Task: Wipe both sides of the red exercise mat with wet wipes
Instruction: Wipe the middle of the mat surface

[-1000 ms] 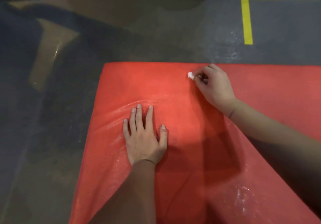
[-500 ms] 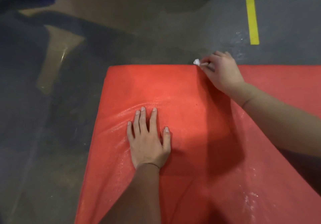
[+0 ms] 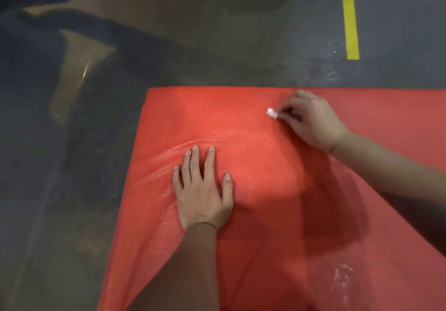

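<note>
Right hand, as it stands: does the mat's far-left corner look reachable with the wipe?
Probably yes. The right hand pinches the wipe near the far edge of the mat; only bare surface lies between it and the far-left corner. The left hand lies flat closer in, off that line.

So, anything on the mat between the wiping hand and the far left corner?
Nothing visible. The right hand pinches the wet wipe on the red mat near its far edge, and the strip from there to the far left corner is bare. The left hand lies flat nearer the person, off that line.
</note>
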Demonstrator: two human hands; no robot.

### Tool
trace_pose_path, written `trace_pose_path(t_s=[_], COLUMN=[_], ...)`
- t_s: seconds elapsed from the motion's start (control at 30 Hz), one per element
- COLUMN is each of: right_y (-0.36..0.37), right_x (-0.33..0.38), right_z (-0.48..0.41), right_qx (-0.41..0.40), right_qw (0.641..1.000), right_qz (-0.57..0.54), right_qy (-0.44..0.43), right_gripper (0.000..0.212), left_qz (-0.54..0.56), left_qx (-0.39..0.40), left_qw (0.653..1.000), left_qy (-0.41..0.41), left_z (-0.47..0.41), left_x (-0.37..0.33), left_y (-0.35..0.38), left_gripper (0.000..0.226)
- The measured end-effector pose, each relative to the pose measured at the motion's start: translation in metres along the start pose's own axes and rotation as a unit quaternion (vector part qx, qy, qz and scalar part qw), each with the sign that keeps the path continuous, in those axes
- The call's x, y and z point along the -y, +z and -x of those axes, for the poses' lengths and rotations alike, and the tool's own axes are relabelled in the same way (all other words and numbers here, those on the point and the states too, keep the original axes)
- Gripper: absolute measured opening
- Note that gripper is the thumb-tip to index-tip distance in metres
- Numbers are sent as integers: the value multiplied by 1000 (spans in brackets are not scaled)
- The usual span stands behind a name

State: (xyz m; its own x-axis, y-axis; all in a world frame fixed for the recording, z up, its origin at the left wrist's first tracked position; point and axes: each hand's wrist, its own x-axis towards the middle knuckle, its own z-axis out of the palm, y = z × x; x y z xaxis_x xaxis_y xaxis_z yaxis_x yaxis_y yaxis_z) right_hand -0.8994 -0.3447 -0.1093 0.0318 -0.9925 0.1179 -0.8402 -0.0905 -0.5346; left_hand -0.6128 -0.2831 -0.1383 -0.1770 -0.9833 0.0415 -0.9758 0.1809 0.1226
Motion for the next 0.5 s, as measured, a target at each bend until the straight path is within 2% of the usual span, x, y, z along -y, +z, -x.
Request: trace_pose_path(t_s=[0.1,0.2,0.27,0.33,0.43,0.5], right_y=[6,5,7,14,21,24], right_x=[4,-1,3,14,30,32], right_z=[12,-2,-4,12,58,82], right_qx=[6,-58,-70,-52,-24,-9], right_qw=[999,998,996,998,999,999], right_qz=[16,11,-8,-15,-33,-32], right_qy=[-39,27,59,42,-1,-34], right_gripper=[5,9,13,18,6,7], left_qz=[-3,-2,1,4,7,9], left_qx=[-3,-5,-8,-9,-4,-4], left_qw=[1000,1000,1000,1000,1000,1000], left_qy=[1,0,0,3,6,7], left_z=[0,0,-1,-1,-1,0], left_x=[0,0,0,0,1,1], left_y=[0,0,0,1,1,2], left_gripper=[68,68,68,67,68,68])
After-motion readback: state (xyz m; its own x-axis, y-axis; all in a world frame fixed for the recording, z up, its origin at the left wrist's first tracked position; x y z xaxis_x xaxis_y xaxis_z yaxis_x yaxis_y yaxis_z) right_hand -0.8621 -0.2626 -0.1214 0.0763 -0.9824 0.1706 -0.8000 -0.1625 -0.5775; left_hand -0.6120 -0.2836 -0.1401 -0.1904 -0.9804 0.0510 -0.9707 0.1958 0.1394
